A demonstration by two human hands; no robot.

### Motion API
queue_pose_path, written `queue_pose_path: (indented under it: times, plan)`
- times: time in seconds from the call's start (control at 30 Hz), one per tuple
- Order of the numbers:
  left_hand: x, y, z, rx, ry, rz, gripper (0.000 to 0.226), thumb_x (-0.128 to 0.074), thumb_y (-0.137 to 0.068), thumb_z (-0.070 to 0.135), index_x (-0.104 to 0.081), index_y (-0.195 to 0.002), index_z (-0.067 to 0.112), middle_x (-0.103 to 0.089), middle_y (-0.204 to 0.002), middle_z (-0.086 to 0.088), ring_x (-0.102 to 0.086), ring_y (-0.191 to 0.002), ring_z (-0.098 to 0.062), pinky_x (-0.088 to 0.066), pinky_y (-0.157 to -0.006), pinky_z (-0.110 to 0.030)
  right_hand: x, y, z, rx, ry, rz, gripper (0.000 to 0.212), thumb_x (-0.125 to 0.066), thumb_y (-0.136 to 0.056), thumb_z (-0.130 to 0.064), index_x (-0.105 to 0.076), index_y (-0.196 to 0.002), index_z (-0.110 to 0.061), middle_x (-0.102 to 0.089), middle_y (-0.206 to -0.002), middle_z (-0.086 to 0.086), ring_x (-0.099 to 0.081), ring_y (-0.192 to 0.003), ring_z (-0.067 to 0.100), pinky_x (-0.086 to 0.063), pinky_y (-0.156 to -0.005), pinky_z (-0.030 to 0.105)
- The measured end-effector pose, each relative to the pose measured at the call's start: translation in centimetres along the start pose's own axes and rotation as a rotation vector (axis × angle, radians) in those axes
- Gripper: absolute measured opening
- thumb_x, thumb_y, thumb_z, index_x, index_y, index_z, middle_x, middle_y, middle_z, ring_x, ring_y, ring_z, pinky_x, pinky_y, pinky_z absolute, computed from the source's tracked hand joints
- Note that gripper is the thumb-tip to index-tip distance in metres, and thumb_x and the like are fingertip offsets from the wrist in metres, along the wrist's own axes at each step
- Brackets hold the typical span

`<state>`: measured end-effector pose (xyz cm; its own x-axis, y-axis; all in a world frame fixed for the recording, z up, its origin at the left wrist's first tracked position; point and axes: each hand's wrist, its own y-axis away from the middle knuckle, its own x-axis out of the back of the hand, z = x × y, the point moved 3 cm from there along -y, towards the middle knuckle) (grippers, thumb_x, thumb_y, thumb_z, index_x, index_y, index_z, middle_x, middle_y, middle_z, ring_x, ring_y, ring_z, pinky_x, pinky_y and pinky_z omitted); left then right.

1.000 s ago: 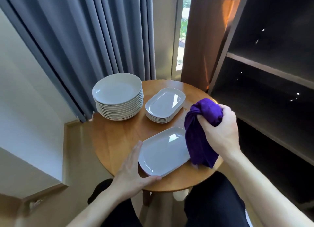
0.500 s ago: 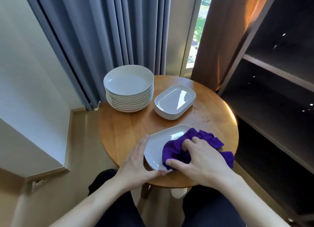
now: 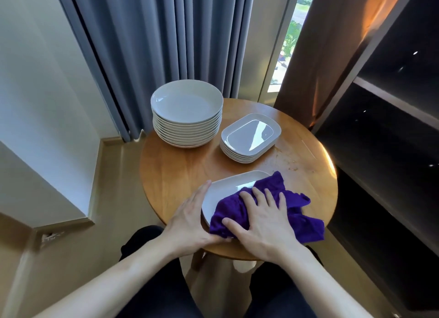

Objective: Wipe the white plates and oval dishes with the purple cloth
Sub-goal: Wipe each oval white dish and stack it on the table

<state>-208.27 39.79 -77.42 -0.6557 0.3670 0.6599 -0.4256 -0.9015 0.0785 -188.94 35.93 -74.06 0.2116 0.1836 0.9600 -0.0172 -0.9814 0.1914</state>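
One white oval dish (image 3: 224, 188) lies at the near edge of the round wooden table (image 3: 180, 168). The purple cloth (image 3: 294, 206) is spread over the dish's right half and trails onto the table. My right hand (image 3: 263, 218) presses flat on the cloth with fingers spread. My left hand (image 3: 192, 220) holds the dish's left rim, fingers along the edge and thumb under the near side. A stack of round white plates (image 3: 187, 113) stands at the back left. Beside it, at the back right, is a stack of oval dishes (image 3: 250, 137).
Grey curtains (image 3: 154, 44) hang behind the table. A dark shelf unit (image 3: 392, 127) stands close on the right. Small stains mark the tabletop (image 3: 285, 160) near the oval stack. My legs are under the table's near edge.
My right hand brought the bunched cloth down from the air onto the dish and flattened it there, then slid it slightly. My left hand has stayed on the dish's rim.
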Motion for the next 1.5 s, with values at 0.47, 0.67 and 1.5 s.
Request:
queue_pose_path:
  times: [0.47, 0.67, 1.5]
  plan:
    - [0.1, 0.4, 0.3, 0.001, 0.084, 0.031, 0.131, -0.086, -0.054, 0.062, -0.009, -0.159, 0.047, -0.036, -0.158, 0.024, -0.040, -0.140, -0.003, -0.037, -0.116, -0.030, -0.4, -2.2, -3.7, 0.355, -0.264, 0.093, 0.073, -0.054, -0.077, -0.055, -0.042, -0.145, -0.029, -0.053, -0.141, -0.012, -0.041, -0.138, 0.008, -0.012, -0.128, 0.039]
    - [0.4, 0.5, 0.6, 0.011, 0.028, 0.037, 0.138, -0.082, -0.050, 0.081, -0.007, -0.159, 0.045, -0.034, -0.157, 0.025, -0.037, -0.140, -0.001, -0.036, -0.112, -0.024, 0.7, -4.5, -0.2, 0.158, -0.015, 0.164, 0.075, -0.050, -0.084, -0.062, -0.037, -0.149, -0.028, -0.048, -0.150, -0.007, -0.037, -0.143, 0.018, -0.005, -0.127, 0.046]
    - [-0.4, 0.0, -0.8, -0.005, 0.160, 0.087, 0.144, -0.088, -0.043, 0.075, -0.003, -0.156, 0.050, -0.027, -0.153, 0.041, -0.034, -0.144, 0.001, -0.032, -0.114, -0.024, 0.1, -3.1, -4.2, 0.110, -0.024, 0.048, 0.053, -0.050, -0.086, -0.067, -0.039, -0.118, -0.026, -0.047, -0.121, 0.001, -0.044, -0.112, 0.028, -0.037, -0.094, 0.052]
